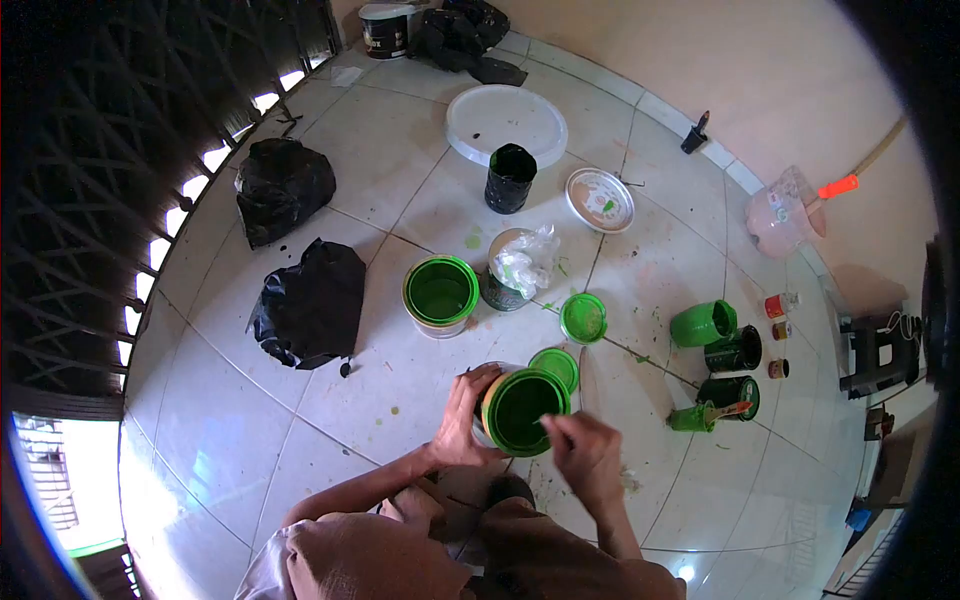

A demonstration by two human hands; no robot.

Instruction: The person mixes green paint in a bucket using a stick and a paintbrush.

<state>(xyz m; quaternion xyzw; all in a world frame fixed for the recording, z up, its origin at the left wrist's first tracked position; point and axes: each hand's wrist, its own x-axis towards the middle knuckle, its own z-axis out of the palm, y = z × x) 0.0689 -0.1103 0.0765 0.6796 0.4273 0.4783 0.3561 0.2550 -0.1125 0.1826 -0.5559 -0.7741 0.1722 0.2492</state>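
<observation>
A paint can [492,408] with dark green paint inside and a green-smeared rim is tilted toward me just in front of my legs. My left hand [463,418] is closed round its left side. Over the can's right rim is my right hand [583,455], its fingers curled together; a small pale tip shows at them, but what they hold is hidden. A green-coated lid [556,368] lies right behind the can, and another green lid [584,318] is a little farther off. Beyond to the left stands a second open can [440,327] of green paint.
A can topped with crumpled clear plastic [527,262], a black container [509,180] and a white lid [505,120] stand farther back. Black bags [310,305] lie at left. Green-stained containers [695,326], a paintbrush [735,410] and small bottles [780,305] are at right.
</observation>
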